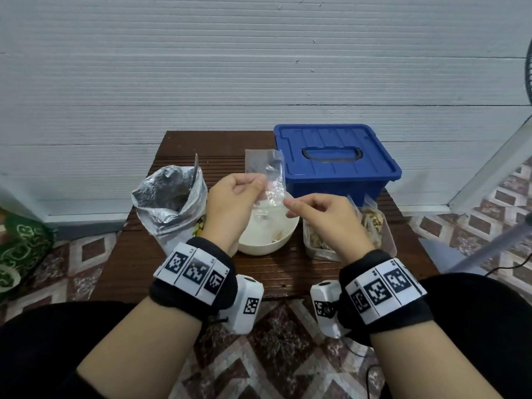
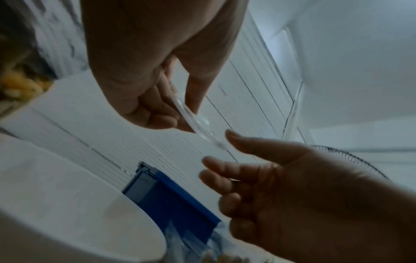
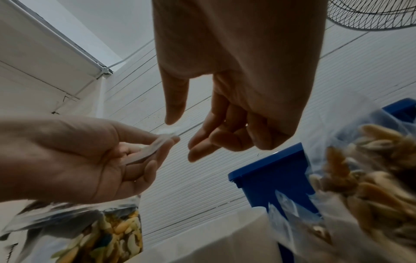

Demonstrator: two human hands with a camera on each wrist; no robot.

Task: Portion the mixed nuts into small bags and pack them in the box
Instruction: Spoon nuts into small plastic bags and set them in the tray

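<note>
Small clear bag (image 1: 269,180) at frame centre, pinched by the left hand (image 1: 230,197) above a white bowl (image 1: 267,243), right hand (image 1: 325,217) fingers loosely curled beside it, grasping nothing.

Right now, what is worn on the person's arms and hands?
Both hands are bare, with no gloves. The left wrist and right wrist each carry a black fabric band with a strip of white panels printed with black square codes. A white camera block with its own code hangs under each wrist. The forearms are uncovered.
</note>
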